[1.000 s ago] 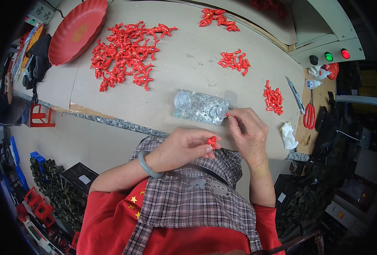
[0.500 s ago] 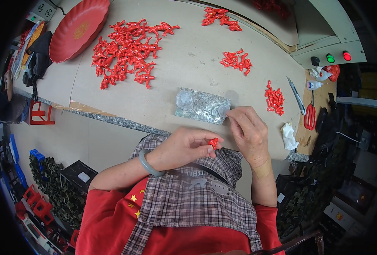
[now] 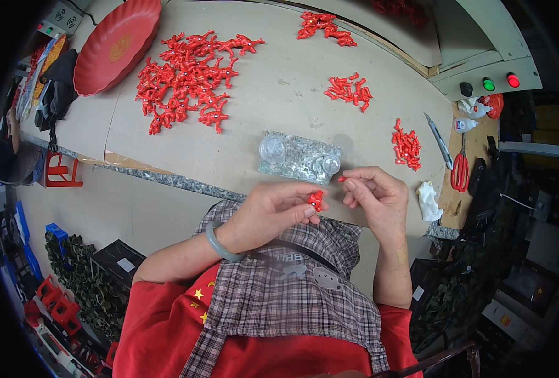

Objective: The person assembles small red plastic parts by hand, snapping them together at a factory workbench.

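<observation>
My left hand (image 3: 278, 206) pinches a small red figurine (image 3: 316, 201) between thumb and fingers, in front of my apron. Close by on the right, my right hand (image 3: 378, 194) is closed on a tiny red piece (image 3: 342, 179) at its thumb and fingertip. The two red parts are apart. Just beyond my hands lies a speckled grey stone slab (image 3: 297, 159). On it stand a clear round dish (image 3: 273, 149) at the left and a small clear cup (image 3: 331, 164) at the right end, near my right fingertips.
A large heap of red figurines (image 3: 185, 82) lies at the left, beside a red scalloped tray (image 3: 117, 47). Smaller piles of red parts (image 3: 407, 146) sit at the right. A utility knife (image 3: 439, 140), red-handled scissors (image 3: 461, 171), a glue bottle (image 3: 465, 125) and a crumpled white cloth (image 3: 429, 201) lie at the right edge.
My right hand has drawn back from the small clear cup toward the figurine, a tiny red piece now showing at its fingertips. My left hand has risen slightly with the figurine.
</observation>
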`<state>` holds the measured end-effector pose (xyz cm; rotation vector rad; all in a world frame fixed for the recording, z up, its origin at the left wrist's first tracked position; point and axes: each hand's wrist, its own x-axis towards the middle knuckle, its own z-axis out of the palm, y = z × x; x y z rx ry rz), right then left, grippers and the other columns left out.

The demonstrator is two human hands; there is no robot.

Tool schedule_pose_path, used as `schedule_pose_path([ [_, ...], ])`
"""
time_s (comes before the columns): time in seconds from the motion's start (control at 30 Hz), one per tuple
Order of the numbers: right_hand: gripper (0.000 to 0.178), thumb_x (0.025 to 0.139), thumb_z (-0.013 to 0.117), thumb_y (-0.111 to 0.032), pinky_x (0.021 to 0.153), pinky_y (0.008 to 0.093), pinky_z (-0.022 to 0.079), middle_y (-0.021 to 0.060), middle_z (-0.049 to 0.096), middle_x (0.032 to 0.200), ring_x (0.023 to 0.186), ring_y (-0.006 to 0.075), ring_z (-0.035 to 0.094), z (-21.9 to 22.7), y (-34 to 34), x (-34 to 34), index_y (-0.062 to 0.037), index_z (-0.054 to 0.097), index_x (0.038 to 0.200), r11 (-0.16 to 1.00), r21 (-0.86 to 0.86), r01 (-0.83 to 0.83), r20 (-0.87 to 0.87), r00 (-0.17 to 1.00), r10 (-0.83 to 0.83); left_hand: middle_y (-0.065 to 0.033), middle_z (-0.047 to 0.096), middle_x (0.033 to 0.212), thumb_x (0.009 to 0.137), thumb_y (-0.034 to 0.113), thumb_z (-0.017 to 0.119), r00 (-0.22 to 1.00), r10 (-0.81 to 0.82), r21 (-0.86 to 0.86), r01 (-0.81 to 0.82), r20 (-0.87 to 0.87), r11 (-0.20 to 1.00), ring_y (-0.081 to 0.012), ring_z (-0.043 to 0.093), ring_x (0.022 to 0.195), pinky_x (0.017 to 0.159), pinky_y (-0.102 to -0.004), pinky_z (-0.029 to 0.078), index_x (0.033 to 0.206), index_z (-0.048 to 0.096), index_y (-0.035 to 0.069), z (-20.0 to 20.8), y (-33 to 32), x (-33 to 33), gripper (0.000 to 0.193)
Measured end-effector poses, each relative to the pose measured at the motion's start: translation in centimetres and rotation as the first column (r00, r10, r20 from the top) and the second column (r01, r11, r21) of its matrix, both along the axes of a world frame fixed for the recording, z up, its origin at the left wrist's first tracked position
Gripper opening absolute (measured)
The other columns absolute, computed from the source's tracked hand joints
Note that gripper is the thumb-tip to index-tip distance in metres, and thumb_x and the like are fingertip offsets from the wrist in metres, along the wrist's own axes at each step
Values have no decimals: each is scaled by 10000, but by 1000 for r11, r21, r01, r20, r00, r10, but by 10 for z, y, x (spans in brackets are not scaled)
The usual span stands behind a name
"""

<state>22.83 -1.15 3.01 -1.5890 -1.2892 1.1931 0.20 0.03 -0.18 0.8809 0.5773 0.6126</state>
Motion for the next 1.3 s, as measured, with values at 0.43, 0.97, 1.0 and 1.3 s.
schedule_pose_path([
  [0.43, 181, 875, 686, 54, 676, 269, 581, 129, 704, 973, 804, 170, 694, 4, -21, -13, 45, 703, 1055, 989, 147, 30, -347, 938, 23, -145, 678, 1149, 958, -30, 584, 990, 141, 17, -141, -1, 990, -189, 672, 1036, 917, -306, 555, 1279, 577, -57, -1, 0, 6, 322],
  [0.97, 207, 755, 767, 54, 641, 300, 564, 108, 686, 886, 767, 220, 700, -3, -25, -33, -3, 725, 950, 820, 552, -152, 294, 956, -20, -170, 662, 1205, 965, -25, 577, 981, 149, 193, -123, -126, 974, -206, 654, 1094, 957, -320, 556, 1256, 602, -64, -3, -1, 6, 294],
  [1.0, 209, 748, 771, 50, 638, 302, 563, 109, 685, 879, 766, 229, 700, -3, -25, -33, -2, 723, 944, 814, 560, -155, 304, 952, -28, -170, 662, 1205, 965, -25, 577, 981, 148, 194, -122, -126, 973, -206, 654, 1094, 957, -320, 556, 1256, 602, -64, -3, -1, 6, 294],
  [1.3, 199, 738, 764, 54, 608, 313, 552, 128, 678, 857, 726, 247, 684, -14, -24, -35, 35, 705, 927, 734, 646, -208, 337, 941, -29, -129, 722, 1097, 914, -13, 638, 900, 319, 662, -47, -296, 748, -198, 711, 974, 847, -287, 580, 1220, 655, 1, 4, -1, 9, 307],
])
